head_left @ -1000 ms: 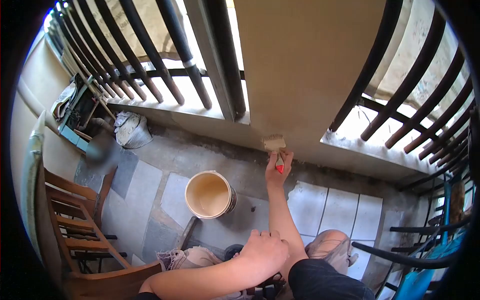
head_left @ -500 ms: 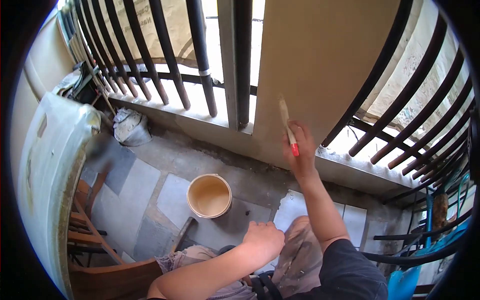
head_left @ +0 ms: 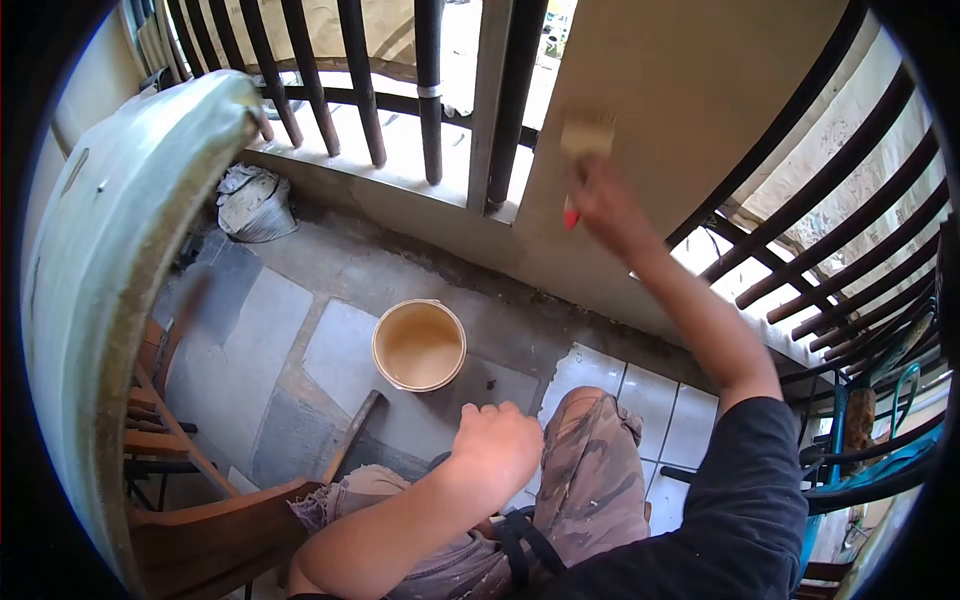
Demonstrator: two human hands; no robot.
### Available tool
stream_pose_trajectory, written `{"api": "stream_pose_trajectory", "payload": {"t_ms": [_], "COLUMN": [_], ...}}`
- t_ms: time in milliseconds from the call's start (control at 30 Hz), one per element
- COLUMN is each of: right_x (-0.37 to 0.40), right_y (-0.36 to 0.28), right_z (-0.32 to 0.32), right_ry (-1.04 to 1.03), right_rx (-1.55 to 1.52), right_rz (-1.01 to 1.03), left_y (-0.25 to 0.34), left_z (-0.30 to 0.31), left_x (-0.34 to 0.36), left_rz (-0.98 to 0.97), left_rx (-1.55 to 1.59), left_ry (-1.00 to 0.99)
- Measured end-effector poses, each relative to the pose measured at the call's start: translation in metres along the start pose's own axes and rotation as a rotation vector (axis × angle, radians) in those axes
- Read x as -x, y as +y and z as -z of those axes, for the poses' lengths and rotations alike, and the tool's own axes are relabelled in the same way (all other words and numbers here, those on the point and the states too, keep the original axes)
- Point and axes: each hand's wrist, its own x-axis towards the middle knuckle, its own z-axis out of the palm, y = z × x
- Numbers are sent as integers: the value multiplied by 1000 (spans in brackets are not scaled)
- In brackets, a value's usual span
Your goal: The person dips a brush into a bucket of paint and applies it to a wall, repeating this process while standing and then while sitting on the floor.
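Observation:
My right hand (head_left: 605,200) grips a flat paintbrush (head_left: 588,134) with a red handle end, its bristles pointing up against the beige pillar (head_left: 690,110). Brush and hand are slightly blurred. Over my lap, beside my bent knee, my left hand (head_left: 497,440) is curled into a loose fist, back of the hand up; nothing sticks out of it and its palm is hidden. Just beyond it a cream bucket (head_left: 419,345) stands upright on the floor, its inner wall coated beige.
Dark metal bars (head_left: 352,80) run on both sides of the pillar above a low ledge. A large pale curved panel (head_left: 120,290) rises at left beside wooden furniture (head_left: 210,540). A whitish sack (head_left: 254,204) sits by the wall. Turquoise items (head_left: 880,470) are at right.
My right hand has moved the brush up the pillar and turned it so the bristles' broad side shows. My left hand stays closed over my lap. The view has shifted.

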Motion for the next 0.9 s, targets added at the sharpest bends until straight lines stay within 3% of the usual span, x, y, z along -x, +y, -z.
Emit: {"api": "stream_pose_trajectory", "payload": {"t_ms": [133, 233, 333, 400, 633, 733, 900], "right_x": [81, 91, 76, 54, -30, -23, 58], "right_y": [-68, -98, -80, -50, -18, -8, -51], "right_z": [-81, -95, -92, -73, 56, 41, -60], "right_ry": [-374, -438, -391, -247, 170, 121, -260], "right_rx": [-290, -322, -323, -255, 47, 58, -172], "right_rz": [-78, -115, -163, -148, -123, -176, -21], "left_y": [5, 5, 8, 6, 15, 15, 16], "left_z": [-1, -6, -8, -10, -13, -11, -12], "left_x": [5, 8, 12, 11, 5, 6, 5], "left_rz": [-18, -20, -29, -64, -67, -92, -34], "left_rx": [19, 29, 8, 33, 23, 30, 3], "left_ry": [55, 63, 39, 120, 39, 70, 36]}}
